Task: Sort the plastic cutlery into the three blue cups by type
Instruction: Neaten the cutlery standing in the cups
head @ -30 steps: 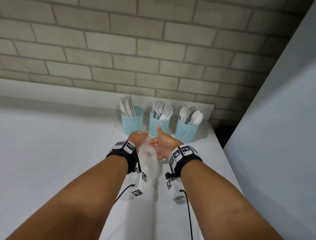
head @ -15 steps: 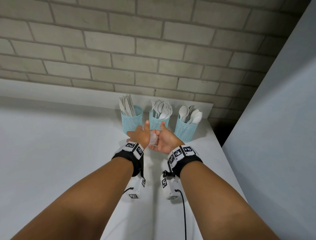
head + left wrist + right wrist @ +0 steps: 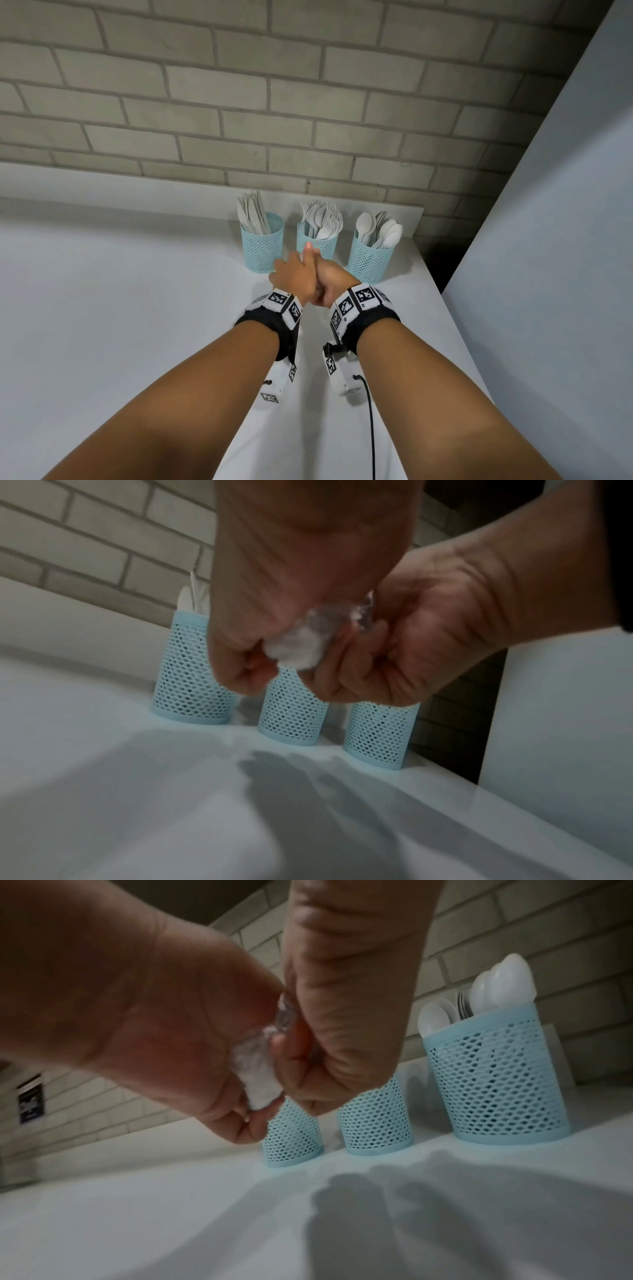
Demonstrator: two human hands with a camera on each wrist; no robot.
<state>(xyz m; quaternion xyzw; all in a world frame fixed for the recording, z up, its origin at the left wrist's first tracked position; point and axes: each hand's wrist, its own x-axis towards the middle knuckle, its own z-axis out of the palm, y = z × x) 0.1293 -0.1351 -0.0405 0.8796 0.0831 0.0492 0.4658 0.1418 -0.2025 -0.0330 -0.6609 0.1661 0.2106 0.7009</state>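
Three blue mesh cups stand in a row by the brick wall: the left cup (image 3: pixel 262 248) holds white knives, the middle cup (image 3: pixel 320 244) forks, the right cup (image 3: pixel 368 262) spoons. Just in front of the middle cup my left hand (image 3: pixel 294 278) and right hand (image 3: pixel 335 278) are pressed together above the table. Between them they grip a crumpled wad of clear plastic bag (image 3: pixel 303 645) (image 3: pixel 257 1076). In the head view the hands hide the wad. No loose cutlery shows on the table.
The white table (image 3: pixel 120 325) ends at a right edge (image 3: pixel 455 329) close to the spoon cup. A grey panel (image 3: pixel 548 274) stands to the right, with a dark gap (image 3: pixel 442 267) behind the table corner. A black cable (image 3: pixel 371 428) hangs from my right wrist.
The loose clear bag that hung between my hands has been squeezed into a small wad. Both hands closed together and moved slightly forward toward the middle cup.
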